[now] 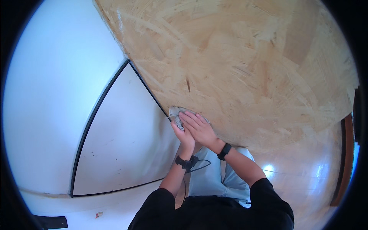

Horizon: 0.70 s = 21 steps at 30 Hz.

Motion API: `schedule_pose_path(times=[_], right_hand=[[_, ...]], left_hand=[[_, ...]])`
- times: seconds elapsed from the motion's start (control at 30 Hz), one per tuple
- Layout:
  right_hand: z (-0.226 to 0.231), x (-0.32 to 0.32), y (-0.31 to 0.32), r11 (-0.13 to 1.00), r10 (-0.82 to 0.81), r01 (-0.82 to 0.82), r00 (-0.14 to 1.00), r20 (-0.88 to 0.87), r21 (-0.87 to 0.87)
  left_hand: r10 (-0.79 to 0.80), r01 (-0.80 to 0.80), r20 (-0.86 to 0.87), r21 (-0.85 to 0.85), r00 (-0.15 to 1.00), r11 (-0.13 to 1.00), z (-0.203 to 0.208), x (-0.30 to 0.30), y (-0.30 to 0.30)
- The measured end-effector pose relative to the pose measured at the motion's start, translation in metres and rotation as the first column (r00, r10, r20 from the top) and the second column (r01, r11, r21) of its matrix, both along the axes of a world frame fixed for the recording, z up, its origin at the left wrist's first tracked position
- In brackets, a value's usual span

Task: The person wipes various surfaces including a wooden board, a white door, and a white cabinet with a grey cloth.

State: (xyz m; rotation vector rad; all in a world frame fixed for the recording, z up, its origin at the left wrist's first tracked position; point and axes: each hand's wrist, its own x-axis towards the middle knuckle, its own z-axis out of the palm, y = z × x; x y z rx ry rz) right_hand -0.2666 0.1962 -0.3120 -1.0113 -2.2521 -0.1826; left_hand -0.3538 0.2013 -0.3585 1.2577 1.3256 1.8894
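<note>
Crumpled grey cloth (pixel 174 111) lies on tan, strand-patterned wooden board (pixel 237 73), near-left edge, beside black-framed white panel (pixel 126 126) | left hand (pixel 187 137): touches cloth, fingers mostly hidden, cannot tell grip | right hand (pixel 201 129): fingers extended, rests over cloth and left hand

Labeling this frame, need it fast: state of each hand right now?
Left hand: at the crumpled gray cloth, fingers mostly hidden; open or closed cannot be told.
Right hand: open, fingers extended, laid over the cloth.
</note>
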Motion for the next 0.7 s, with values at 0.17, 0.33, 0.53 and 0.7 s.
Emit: schedule_pose_path(times=[0.17, 0.33, 0.53, 0.7], right_hand=[[0.029, 0.006, 0.006, 0.993, 0.117, -0.112, 0.985, -0.124, 0.048], [0.128, 0.039, -0.012, 0.947, -0.045, 0.104, 0.980, -0.196, 0.305], [0.120, 0.115, -0.045, 0.777, -0.225, 0.383, 0.910, -0.348, 0.499], [0.012, 0.167, -0.097, 0.670, -0.434, 0.606, 0.788, -0.436, 0.429]], left_hand=[[-0.015, 0.007, 0.075, 0.112, 0.997, 0.994, 0.045, 0.005, -0.001], [-0.202, 0.155, 0.124, 0.311, 0.971, 0.938, 0.151, 0.043, 0.000], [-0.159, 0.310, -0.291, 0.601, 0.943, 0.737, 0.168, 0.108, -0.017], [-0.368, 0.597, -0.496, 0.456, 0.786, 0.660, 0.105, 0.156, -0.063]])
